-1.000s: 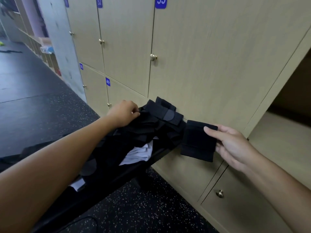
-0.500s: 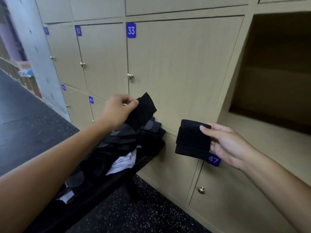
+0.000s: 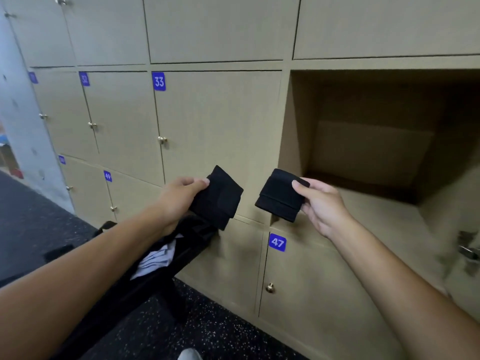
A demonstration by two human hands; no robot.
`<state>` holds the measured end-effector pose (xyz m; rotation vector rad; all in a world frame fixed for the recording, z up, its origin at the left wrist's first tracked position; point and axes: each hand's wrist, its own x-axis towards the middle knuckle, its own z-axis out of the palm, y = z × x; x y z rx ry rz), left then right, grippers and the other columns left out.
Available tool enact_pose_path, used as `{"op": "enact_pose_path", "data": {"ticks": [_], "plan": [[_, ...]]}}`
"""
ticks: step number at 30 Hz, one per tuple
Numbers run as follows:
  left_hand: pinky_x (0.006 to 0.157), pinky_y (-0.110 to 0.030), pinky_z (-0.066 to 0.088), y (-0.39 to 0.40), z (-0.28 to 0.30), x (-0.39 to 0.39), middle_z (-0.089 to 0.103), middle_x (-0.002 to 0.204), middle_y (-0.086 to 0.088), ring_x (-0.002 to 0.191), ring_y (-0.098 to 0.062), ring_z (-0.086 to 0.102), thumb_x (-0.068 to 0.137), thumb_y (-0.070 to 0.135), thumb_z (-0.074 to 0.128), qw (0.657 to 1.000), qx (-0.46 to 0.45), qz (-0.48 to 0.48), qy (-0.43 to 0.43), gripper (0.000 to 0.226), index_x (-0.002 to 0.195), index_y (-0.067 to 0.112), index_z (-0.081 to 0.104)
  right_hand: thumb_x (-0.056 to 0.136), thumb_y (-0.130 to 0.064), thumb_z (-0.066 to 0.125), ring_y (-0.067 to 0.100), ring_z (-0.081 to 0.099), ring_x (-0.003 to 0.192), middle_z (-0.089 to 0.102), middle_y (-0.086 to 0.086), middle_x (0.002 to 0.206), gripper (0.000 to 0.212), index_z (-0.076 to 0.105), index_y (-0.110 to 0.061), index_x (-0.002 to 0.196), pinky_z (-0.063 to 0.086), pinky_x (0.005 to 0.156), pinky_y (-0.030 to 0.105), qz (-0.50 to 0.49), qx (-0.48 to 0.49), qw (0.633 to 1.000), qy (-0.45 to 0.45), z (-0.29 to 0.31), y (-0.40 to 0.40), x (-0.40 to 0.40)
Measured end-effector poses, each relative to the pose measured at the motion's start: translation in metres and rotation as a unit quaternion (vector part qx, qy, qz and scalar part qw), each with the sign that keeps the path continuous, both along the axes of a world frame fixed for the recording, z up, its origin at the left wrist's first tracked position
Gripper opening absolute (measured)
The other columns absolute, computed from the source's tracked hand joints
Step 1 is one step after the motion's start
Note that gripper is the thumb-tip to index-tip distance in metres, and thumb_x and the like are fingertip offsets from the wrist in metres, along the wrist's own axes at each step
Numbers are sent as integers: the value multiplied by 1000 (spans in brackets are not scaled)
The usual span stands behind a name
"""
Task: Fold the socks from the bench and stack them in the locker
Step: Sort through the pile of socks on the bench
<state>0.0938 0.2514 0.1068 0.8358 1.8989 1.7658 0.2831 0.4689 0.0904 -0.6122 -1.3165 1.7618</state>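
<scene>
My left hand [image 3: 179, 198] grips a folded black sock [image 3: 218, 198] lifted above the end of the black bench [image 3: 145, 289]. My right hand [image 3: 322, 206] pinches a second folded black sock [image 3: 280, 196], held in the air just left of the open locker [image 3: 363, 141]. The two socks hang side by side, a small gap apart, in front of door 33. More dark socks and a white cloth [image 3: 155, 258] lie heaped on the bench under my left forearm. Inside, the locker looks bare and shadowed.
Shut locker doors with brass knobs fill the wall, numbered 32, 33 [image 3: 159, 81] and 47 [image 3: 277, 242]. The open locker's door and latch [image 3: 467, 250] stand at the far right. Speckled dark floor runs below, and a shoe tip [image 3: 189, 354] shows at the bottom.
My left hand lifted a folded black sock off the bench pile and brought it right, level with the other. My right hand rose with its sock toward the open locker. View turned right.
</scene>
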Motion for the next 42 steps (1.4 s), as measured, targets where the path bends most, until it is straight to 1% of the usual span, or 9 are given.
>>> {"op": "enact_pose_path", "data": {"ticks": [6, 9, 12, 15, 22, 26, 31, 35, 42], "plan": [[84, -44, 56, 25, -6, 25, 76, 86, -12, 81, -26, 71, 104, 25, 58, 999, 10, -32, -34, 28, 93, 3, 72, 90, -13, 75, 17, 69, 81, 74, 2, 87, 13, 69, -12, 102, 56, 80, 32, -226, 160, 957, -88, -8, 40, 14], [87, -44, 52, 33, -13, 37, 76, 92, -13, 87, -28, 70, 104, 27, 58, 998, 2, -54, -27, 33, 102, -3, 71, 92, -13, 73, 26, 68, 93, 71, 8, 93, 12, 63, -16, 97, 53, 85, 38, -300, 232, 919, -108, -26, 69, 12], [70, -32, 52, 40, -22, 47, 72, 83, -11, 75, -20, 67, 105, 25, 55, 997, 0, -70, -19, 36, 99, -8, 68, 92, -14, 72, 21, 63, 98, 65, 3, 98, 13, 61, -22, 93, 49, 83, 32, -309, 305, 886, -166, -51, 96, 3], [49, -20, 46, 47, -29, 53, 65, 66, -1, 55, -9, 61, 106, 22, 53, 997, 2, -75, -28, 30, 88, 2, 67, 94, -17, 70, 18, 57, 88, 58, 2, 102, 9, 63, -23, 93, 44, 76, 30, -299, 339, 853, -261, -69, 114, -7], [54, -20, 51, 59, -37, 49, 72, 81, -6, 68, -13, 67, 105, 23, 55, 997, -10, -69, -33, 29, 95, 0, 71, 87, -4, 64, 31, 67, 102, 72, 8, 107, 19, 67, -19, 98, 54, 91, 37, -162, 326, 854, -371, -99, 131, -19], [51, -22, 49, 56, -42, 43, 66, 90, -17, 69, -16, 65, 103, 24, 58, 997, -23, -59, -38, 34, 103, -8, 68, 91, -29, 71, 25, 51, 133, 57, 5, 143, 47, 61, -19, 136, 38, 109, 31, -6, 321, 821, -472, -109, 127, -9], [73, -35, 54, 41, -41, 45, 70, 109, -30, 89, -29, 68, 101, 27, 61, 997, -21, -60, -49, 44, 114, -16, 62, 99, -39, 59, 28, 18, 154, 33, 4, 165, 57, 48, -19, 151, 15, 123, 35, 14, 379, 770, -513, -114, 121, -8], [76, -47, 41, 26, -28, 49, 62, 92, -19, 87, -31, 57, 82, 39, 73, 998, -21, -50, -44, 45, 100, -2, 67, 97, -61, 48, 32, 22, 152, 32, 5, 165, 64, 45, -30, 152, 18, 124, 40, 1, 421, 700, -577, -115, 125, -8], [64, -29, 49, 14, -32, 44, 56, 61, 1, 57, -14, 58, 100, 19, 61, 998, -45, -21, -40, 28, 73, 11, 57, 90, -75, 35, 35, 31, 149, 37, 13, 161, 82, 45, -24, 152, 23, 122, 45, 13, 454, 676, -580, -116, 121, -16]]}}
